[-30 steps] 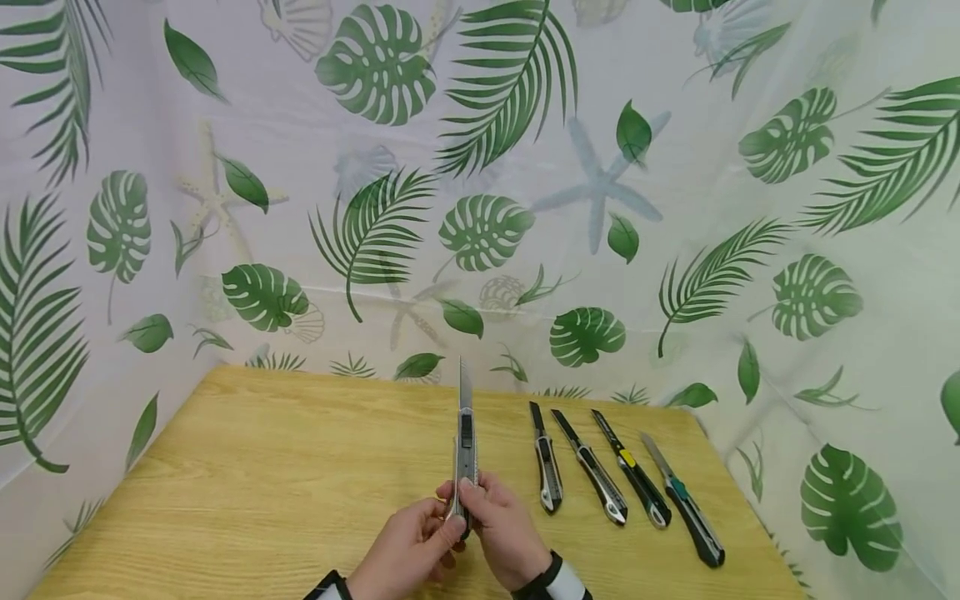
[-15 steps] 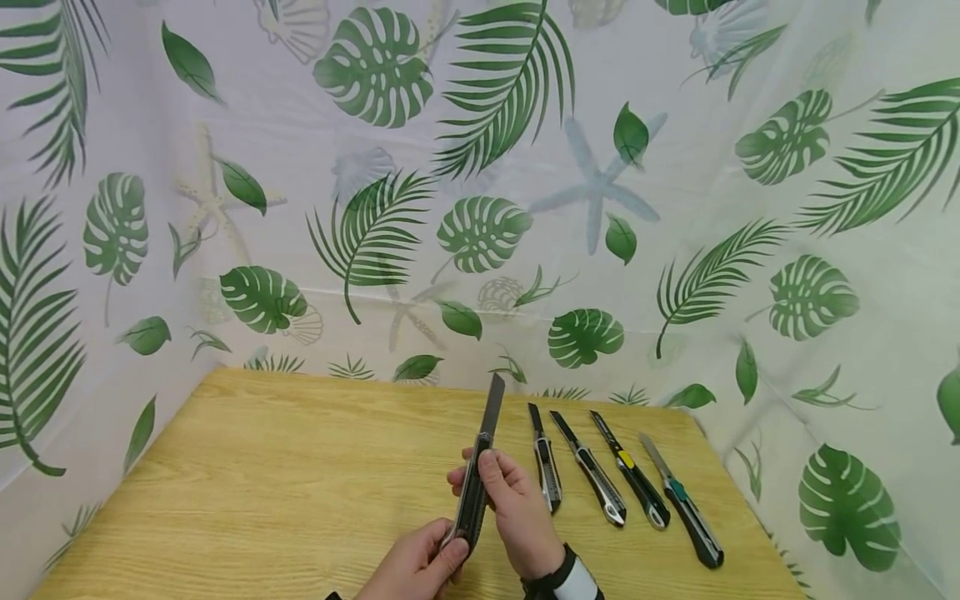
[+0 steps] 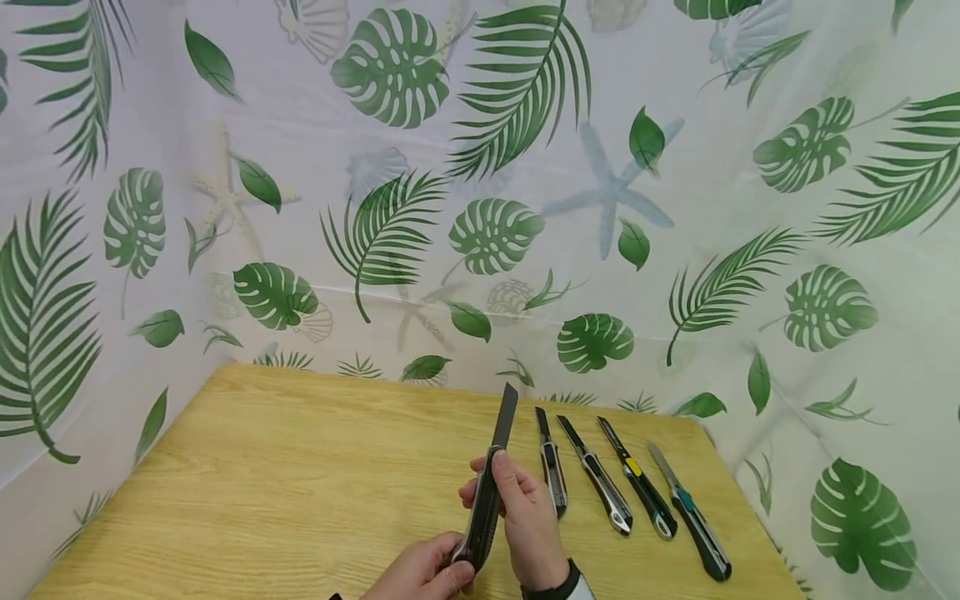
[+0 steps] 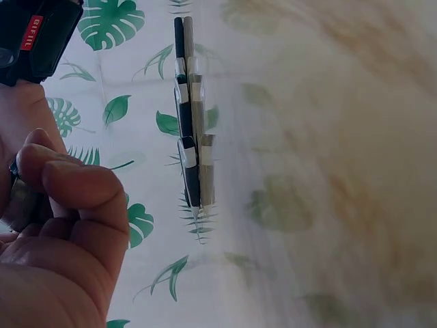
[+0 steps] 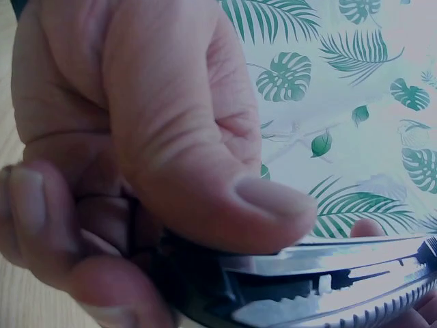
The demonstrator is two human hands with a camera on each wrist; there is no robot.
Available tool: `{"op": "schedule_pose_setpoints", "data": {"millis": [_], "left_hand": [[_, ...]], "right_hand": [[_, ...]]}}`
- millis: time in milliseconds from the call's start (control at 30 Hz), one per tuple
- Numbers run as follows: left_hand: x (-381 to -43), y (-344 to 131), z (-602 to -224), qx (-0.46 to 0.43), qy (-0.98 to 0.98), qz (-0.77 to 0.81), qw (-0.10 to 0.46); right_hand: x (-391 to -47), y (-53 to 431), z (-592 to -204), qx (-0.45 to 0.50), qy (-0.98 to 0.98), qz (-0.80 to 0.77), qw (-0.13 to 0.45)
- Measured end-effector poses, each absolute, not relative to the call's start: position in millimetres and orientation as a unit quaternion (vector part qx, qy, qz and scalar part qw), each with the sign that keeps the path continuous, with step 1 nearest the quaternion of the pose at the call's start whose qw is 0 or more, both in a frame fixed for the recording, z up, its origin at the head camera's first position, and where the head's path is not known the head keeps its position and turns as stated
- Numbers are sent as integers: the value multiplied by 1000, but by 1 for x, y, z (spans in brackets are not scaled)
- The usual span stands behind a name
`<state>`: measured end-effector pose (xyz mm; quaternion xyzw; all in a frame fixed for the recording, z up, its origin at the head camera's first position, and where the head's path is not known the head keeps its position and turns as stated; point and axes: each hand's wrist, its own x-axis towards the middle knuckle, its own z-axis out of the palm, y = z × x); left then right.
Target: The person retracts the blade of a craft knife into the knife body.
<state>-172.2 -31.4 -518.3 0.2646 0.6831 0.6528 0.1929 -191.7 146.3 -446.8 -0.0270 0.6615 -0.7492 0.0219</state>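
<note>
A snap-off utility knife (image 3: 486,507) with a dark and silver body is held upright in the head view, tilted slightly right, its wide blade (image 3: 506,417) extended upward. My left hand (image 3: 422,572) pinches the butt end between thumb and fingers. Higher up, my right hand (image 3: 529,525) grips the body near the blade, thumb along its side and fingertips showing behind. The right wrist view shows a large thumb (image 5: 266,212) over the dark butt and the silver, ridged knife body close up. In the left wrist view my left hand's curled fingers fill the lower left.
Several more utility knives lie in a row at the right of the wooden table (image 3: 285,467), blades out and pointing away; one has a yellow slider (image 3: 633,466), the rightmost a teal one (image 3: 684,500). A leaf-patterned curtain (image 3: 480,183) surrounds the table's back and sides.
The knife has turned about its length and tilted rightward. My right hand has shifted from the lower body up near the blade; my left hand keeps the butt end. The head view has shifted slightly.
</note>
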Motion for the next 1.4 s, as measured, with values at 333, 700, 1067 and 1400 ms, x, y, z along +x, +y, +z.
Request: {"op": "schedule_pose_setpoints", "data": {"millis": [333, 700, 1067, 1400], "left_hand": [[-171, -30, -520, 281, 688, 645, 181], [-169, -30, -521, 298, 688, 640, 168], [-167, -31, -516, 297, 690, 637, 173], [-165, -31, -510, 267, 697, 640, 182]], "right_hand": [[-188, 145, -443, -31, 664, -747, 19], [-186, 142, -444, -64, 672, -738, 14], [-185, 141, -444, -78, 680, -729, 7], [-184, 141, -444, -89, 684, -724, 13]]}}
